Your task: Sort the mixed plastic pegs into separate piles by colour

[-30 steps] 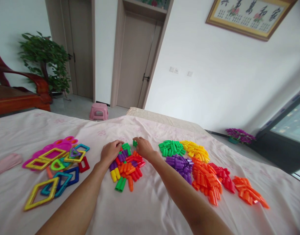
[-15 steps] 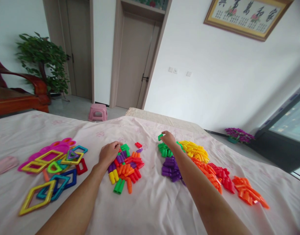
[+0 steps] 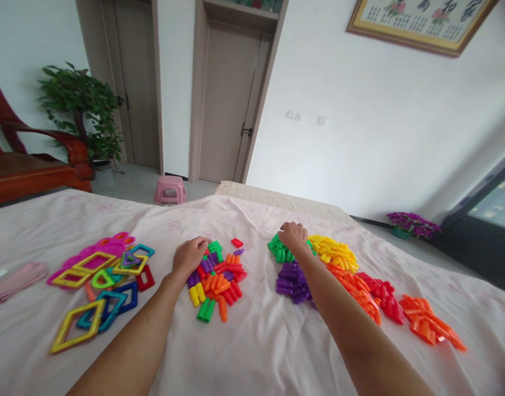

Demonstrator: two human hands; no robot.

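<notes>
A mixed heap of small plastic tube-shaped building pieces (image 3: 219, 280), in red, orange, purple, yellow and green, lies on the cloth in front of me. My left hand (image 3: 191, 254) rests at its upper left edge, fingers bent together beside some green pieces (image 3: 214, 248); whatever they pinch is hidden. Over the green pile (image 3: 282, 252) on the right is my right hand (image 3: 294, 234), its fingers loosely bent and slightly apart, with no piece visible in them. Below and beside it sit a purple pile (image 3: 292, 283) and a yellow pile (image 3: 334, 252).
Orange (image 3: 355, 291) and red piles (image 3: 382, 297) stretch rightward, with another orange pile (image 3: 432, 322) beyond. At left lie diamond-shaped and other frames (image 3: 79, 327) and a magenta piece (image 3: 77, 257). The pale cloth (image 3: 252, 352) is wrinkled. A pink stool (image 3: 170, 188) stands beyond it.
My right hand has moved down onto the green pile; the green piece that was in its fingers no longer shows. The left hand stays at the mixed heap. The view has shifted slightly.
</notes>
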